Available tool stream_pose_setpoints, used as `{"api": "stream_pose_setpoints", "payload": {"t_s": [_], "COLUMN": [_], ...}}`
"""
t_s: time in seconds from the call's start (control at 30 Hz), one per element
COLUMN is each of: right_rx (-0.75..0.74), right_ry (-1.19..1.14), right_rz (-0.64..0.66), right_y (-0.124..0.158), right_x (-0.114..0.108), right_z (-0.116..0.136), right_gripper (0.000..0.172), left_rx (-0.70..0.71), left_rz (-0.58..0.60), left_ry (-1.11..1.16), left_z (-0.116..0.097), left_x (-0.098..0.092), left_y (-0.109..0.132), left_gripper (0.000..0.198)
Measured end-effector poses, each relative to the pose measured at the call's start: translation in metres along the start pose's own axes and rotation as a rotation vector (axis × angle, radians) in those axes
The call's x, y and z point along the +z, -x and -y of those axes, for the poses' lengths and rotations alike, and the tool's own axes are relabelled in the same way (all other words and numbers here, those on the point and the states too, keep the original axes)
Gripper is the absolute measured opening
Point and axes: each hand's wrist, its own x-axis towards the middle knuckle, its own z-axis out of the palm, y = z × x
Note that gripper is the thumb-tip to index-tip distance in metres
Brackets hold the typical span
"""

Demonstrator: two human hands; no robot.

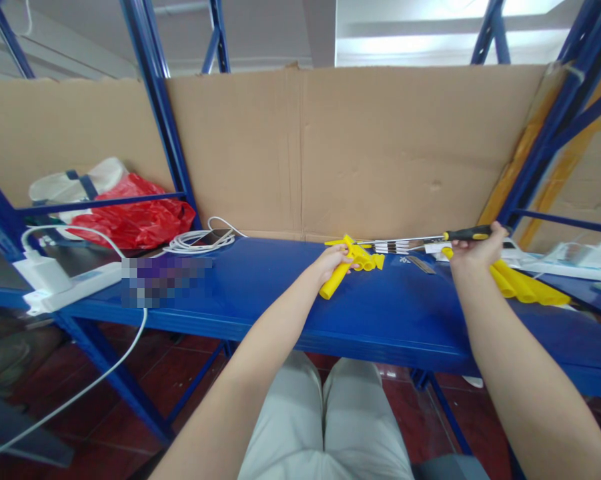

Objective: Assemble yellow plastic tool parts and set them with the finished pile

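My left hand (329, 260) is closed around a yellow plastic part (336, 283) that rests on the blue shelf (260, 287); more small yellow pieces (369, 260) lie just right of it. My right hand (475, 250) grips a screwdriver (473, 233) with a black and yellow handle; its long metal shaft points left over the shelf toward the yellow pieces. Several yellow tubes (523, 285) lie under and to the right of my right hand.
A cardboard sheet (360, 147) backs the shelf between blue uprights (155, 100). A white power strip with charger (55, 280), a coiled white cable and phone (207, 239) and a red bag (135, 217) sit at left. White items (580, 257) lie at far right.
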Motion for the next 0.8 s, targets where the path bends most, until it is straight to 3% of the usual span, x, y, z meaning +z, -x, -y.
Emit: {"api": "stream_pose_setpoints", "payload": {"t_s": [0.1,0.47,0.8], "right_rx": [-0.054,-0.045,-0.058], "right_ry": [-0.003,0.000,0.015], "right_rz": [-0.065,-0.104,-0.074], "right_y": [0.009,0.013,0.018], "right_x": [0.003,0.005,0.007], "right_z": [0.001,0.004,0.007], "right_gripper": [0.019,0.014,0.015], "left_rx": [-0.011,-0.013,-0.023], "left_rz": [0.022,0.044,0.022], "left_ry": [-0.004,-0.005,0.028], "left_z": [-0.002,-0.003,-0.008], "left_x": [0.000,0.000,0.003], "left_y": [0.001,0.003,0.012], "left_gripper": [0.058,0.058,0.055]}}
